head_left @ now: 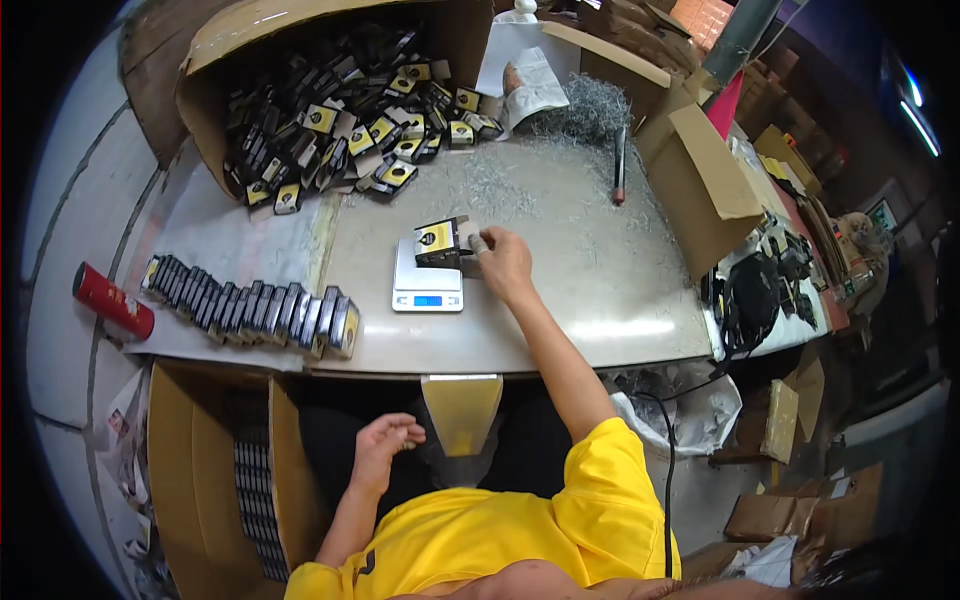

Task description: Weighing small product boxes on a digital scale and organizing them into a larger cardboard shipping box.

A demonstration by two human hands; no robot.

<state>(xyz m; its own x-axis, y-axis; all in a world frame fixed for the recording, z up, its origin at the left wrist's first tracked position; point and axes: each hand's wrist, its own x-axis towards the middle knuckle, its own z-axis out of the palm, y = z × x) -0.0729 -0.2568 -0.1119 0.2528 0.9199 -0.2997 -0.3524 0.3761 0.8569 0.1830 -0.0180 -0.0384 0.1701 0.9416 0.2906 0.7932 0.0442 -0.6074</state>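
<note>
A small black-and-yellow cardboard box (437,241) rests on the white digital scale (428,302), its pale end flap standing open toward the right. My right hand (505,265) grips the box at that flap, fingers closed on its right end. Down in front of the table edge, over my lap, my left hand (385,445) has curled fingers with the thumb near them. Whatever may be in it is too small to make out. On the left of the table stands a long curving row of similar boxes (250,308), packed side by side.
Loose small boxes spill from a large carton (215,35) at the back left. Small metal pieces (590,108) are heaped at the back right, beside a dark rod (620,165). A red can (112,300) lies far left. Below stands an open carton (200,440) with stacked boxes.
</note>
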